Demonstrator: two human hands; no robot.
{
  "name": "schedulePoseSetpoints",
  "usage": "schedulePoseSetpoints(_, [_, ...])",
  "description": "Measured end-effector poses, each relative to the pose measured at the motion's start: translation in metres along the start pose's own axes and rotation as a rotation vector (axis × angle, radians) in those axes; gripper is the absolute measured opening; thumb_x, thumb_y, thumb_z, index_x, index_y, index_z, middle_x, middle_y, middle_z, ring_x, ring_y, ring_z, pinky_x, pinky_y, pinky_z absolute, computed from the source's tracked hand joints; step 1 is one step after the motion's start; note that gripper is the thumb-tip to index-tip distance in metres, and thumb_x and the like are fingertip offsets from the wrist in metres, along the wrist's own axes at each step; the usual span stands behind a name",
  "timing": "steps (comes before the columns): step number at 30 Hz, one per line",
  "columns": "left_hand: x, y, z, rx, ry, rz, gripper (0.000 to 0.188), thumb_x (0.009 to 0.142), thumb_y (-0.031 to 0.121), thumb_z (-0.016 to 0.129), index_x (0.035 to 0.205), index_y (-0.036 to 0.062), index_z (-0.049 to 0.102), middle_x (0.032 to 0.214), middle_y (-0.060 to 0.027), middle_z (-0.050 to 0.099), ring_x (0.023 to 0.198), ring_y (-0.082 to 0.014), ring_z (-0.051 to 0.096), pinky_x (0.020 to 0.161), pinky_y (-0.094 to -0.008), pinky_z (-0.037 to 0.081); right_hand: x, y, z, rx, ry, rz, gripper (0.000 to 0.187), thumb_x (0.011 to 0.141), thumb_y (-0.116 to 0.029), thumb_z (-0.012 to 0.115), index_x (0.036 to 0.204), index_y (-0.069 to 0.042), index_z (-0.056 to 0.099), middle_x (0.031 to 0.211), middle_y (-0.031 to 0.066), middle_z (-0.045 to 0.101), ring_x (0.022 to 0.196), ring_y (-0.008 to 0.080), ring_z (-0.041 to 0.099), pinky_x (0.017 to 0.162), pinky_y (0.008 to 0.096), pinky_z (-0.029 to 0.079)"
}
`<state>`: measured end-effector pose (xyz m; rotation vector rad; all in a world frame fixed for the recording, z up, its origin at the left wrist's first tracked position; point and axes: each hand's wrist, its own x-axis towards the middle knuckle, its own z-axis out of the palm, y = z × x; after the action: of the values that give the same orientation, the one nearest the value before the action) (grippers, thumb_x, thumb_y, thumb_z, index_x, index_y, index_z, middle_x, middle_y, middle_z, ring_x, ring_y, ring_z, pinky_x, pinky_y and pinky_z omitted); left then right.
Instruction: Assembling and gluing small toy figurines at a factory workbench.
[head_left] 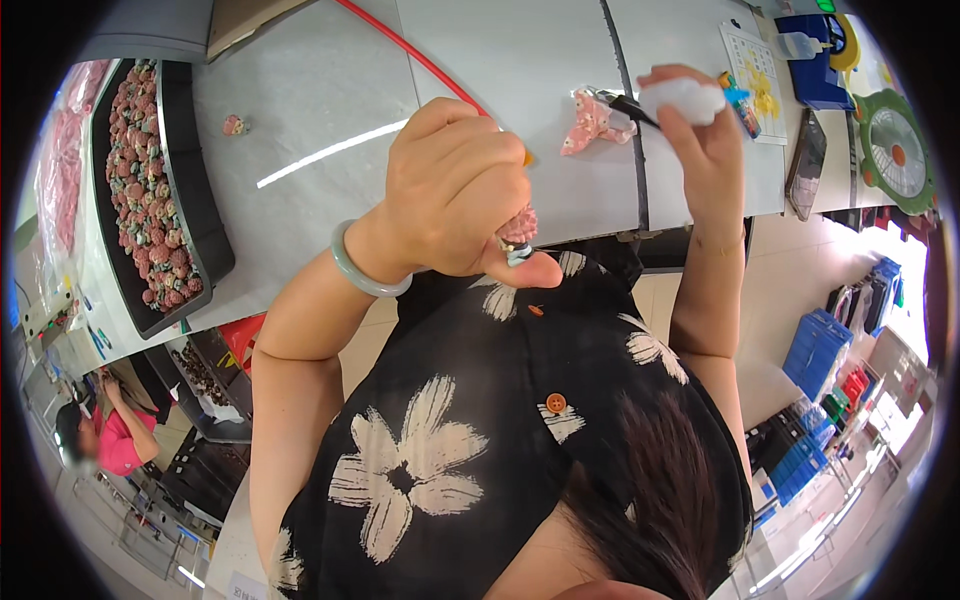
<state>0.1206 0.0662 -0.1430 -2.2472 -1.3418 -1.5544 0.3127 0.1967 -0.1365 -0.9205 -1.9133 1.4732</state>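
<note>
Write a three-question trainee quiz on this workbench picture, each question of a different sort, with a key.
1. True or false: the left hand is empty.
2. The right hand holds: A) a white squeeze bottle B) scissors C) a brush.
3. Fill in: the black tray of small pink figures lies to the person's ____.

Key: 1 false, it grips a small pink figure; 2 A; 3 left.
</note>
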Motion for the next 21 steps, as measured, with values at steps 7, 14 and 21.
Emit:
schedulePoseSetpoints(7, [-0.007,-0.003,0.001,0.016,-0.03,-0.013,0.055,0.068,0.06,0.057,0.061,0.0081,0.04,0.061,-0.0051,0.047,0.048,-0.0216,0.044,0.054,-0.0295,0.037,-0.032,-0.021,0.022,-0.234,-0.137,-0.277,0.029,0.068,-0.001,0.063,0.097,0.002,0.058,0.101,0.0125,0.057,0.098,0.0213,0.051,0.083,0.0294,0.039])
schedulePoseSetpoints(14, [-0.013,-0.001,0.004,0.036,-0.059,0.013,0.055,0.067,0.061,0.057,0.063,0.0076,0.042,0.061,-0.0052,0.047,0.05,-0.0213,0.045,0.054,-0.0286,0.037,-0.044,-0.011,0.03,-0.356,0.03,-0.38,0.04,0.055,0.004,0.065,0.094,-0.005,0.063,0.089,0.0054,0.062,0.083,0.0245,0.057,0.075,0.0308,0.045])
schedulePoseSetpoints(21, [-0.023,-0.001,0.008,0.029,-0.032,0.04,0.06,0.066,0.065,0.054,0.065,0.0065,0.042,0.06,-0.0063,0.045,0.049,-0.0224,0.044,0.054,-0.0313,0.038,-0.046,-0.005,0.034,-0.546,0.169,-0.619,0.039,0.053,0.005,0.063,0.09,-0.008,0.066,0.09,0.0047,0.062,0.084,0.0218,0.055,0.074,0.0293,0.043])
